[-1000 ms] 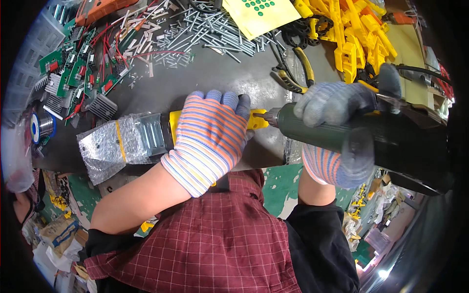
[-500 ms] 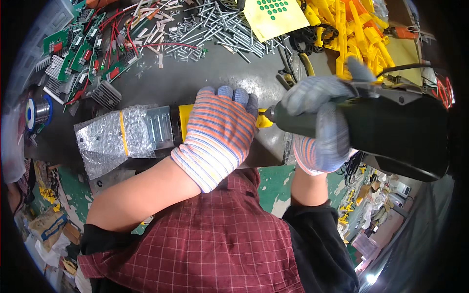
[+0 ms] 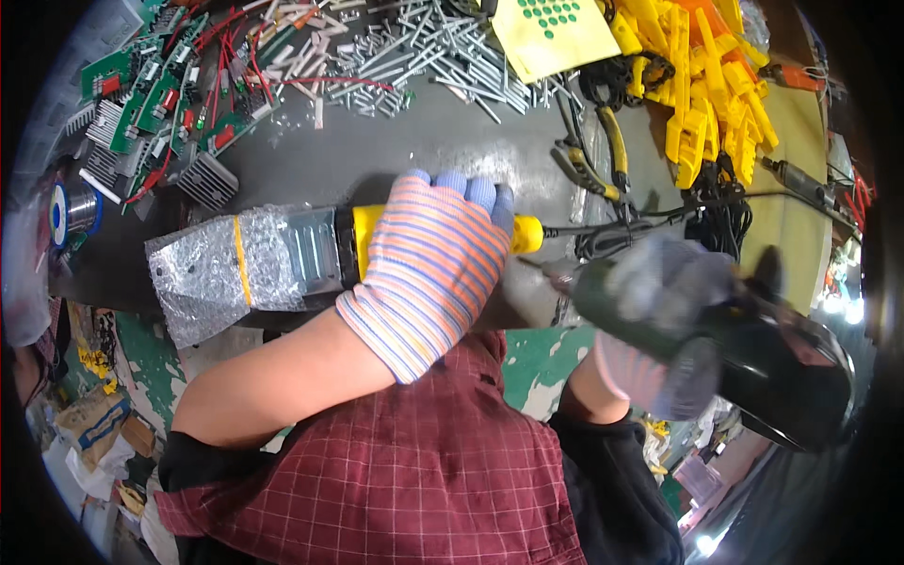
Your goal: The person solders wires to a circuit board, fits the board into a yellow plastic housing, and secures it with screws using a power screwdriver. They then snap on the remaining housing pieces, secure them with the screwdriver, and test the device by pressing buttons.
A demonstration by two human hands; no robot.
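My left hand (image 3: 438, 259), in a striped knit glove, is wrapped over a yellow-bodied corded tool (image 3: 528, 235) lying on the bench. Past a black collar, its grey metal end is covered in bubble wrap (image 3: 193, 268) bound with a yellow band. On the right, my gloved right hand (image 3: 673, 292), smeared by motion, grips a dark green power screwdriver (image 3: 767, 363). Its thin bit points left toward the yellow tool's cord end, and a gap separates the two. My palm hides the middle of the yellow body.
Loose screws (image 3: 461, 56) pile up at the back. Circuit boards with heat sinks (image 3: 151, 104) and a solder spool (image 3: 77, 212) sit at left. Pliers (image 3: 589, 169), black cords (image 3: 720, 221) and yellow plastic shells (image 3: 702, 94) lie at back right, beside a yellow sheet (image 3: 556, 38).
The power screwdriver has moved right and toward me, away from the yellow tool's end, uncovering the cord there. My left hand keeps its hold, and the whole view has shifted slightly.
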